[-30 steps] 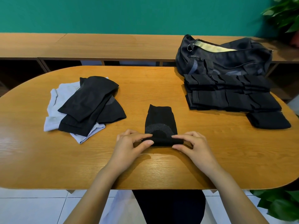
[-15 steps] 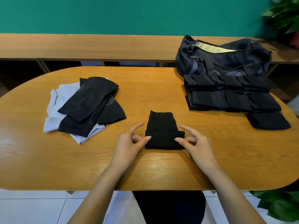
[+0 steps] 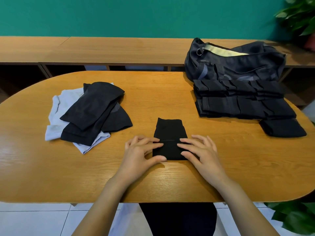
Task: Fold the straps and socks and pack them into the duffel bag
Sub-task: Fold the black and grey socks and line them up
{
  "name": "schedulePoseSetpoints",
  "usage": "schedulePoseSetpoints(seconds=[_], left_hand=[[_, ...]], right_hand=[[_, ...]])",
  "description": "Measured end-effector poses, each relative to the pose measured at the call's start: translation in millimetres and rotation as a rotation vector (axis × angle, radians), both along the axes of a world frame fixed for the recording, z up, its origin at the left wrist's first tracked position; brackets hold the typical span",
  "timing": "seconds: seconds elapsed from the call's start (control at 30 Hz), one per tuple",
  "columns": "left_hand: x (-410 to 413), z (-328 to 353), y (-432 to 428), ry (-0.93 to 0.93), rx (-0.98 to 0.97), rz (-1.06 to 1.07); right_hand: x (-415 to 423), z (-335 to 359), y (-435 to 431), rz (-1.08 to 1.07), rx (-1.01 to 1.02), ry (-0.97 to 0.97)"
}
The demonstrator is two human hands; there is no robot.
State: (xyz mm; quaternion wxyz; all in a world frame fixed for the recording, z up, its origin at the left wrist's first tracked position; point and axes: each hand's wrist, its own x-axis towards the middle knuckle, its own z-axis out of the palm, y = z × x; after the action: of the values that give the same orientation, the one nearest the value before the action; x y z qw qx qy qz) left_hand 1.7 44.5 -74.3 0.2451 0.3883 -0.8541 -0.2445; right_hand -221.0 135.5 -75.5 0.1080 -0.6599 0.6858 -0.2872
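A black sock [image 3: 169,133], folded once, lies flat in the middle of the wooden table [image 3: 153,89]. My left hand [image 3: 141,153] rests on its left edge and my right hand [image 3: 201,150] on its right edge, fingers straight and pressing the fold down. A loose pile of black and light grey socks [image 3: 88,113] lies to the left. Folded black straps [image 3: 242,101] are stacked at the right, with one folded black sock [image 3: 283,127] in front of them. The dark duffel bag [image 3: 235,62] sits behind the straps, its zip open.
A long wooden bench [image 3: 102,50] runs along the green wall behind the table. Potted plants stand at the top right [image 3: 300,16] and bottom right [image 3: 293,217]. White floor tiles show below the table's near edge.
The near end of the sock was folded over onto itself. Both hands then moved onto the folded sock and now press it flat.
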Motion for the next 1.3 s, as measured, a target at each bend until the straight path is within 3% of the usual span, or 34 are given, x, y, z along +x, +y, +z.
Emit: schedulePoseSetpoints(seconds=[0.13, 0.4, 0.67, 0.83, 1.3], left_hand=[[3, 2, -1, -0.079, 0.011, -0.035], [0, 0, 1, 0.022, -0.034, 0.046], [0, 5, 4, 0.052, -0.030, 0.076], [-1, 5, 4, 0.092, -0.028, 0.116], [-11, 12, 6, 0.290, 0.071, 0.275]], right_hand=[[-2, 3, -1, 0.032, 0.091, 0.044], [0, 8, -2, 0.021, 0.122, 0.017], [1, 16, -2, -0.066, 0.099, -0.160], [-2, 13, 0, -0.083, 0.182, -0.127], [9, 15, -6, -0.137, -0.029, -0.347]])
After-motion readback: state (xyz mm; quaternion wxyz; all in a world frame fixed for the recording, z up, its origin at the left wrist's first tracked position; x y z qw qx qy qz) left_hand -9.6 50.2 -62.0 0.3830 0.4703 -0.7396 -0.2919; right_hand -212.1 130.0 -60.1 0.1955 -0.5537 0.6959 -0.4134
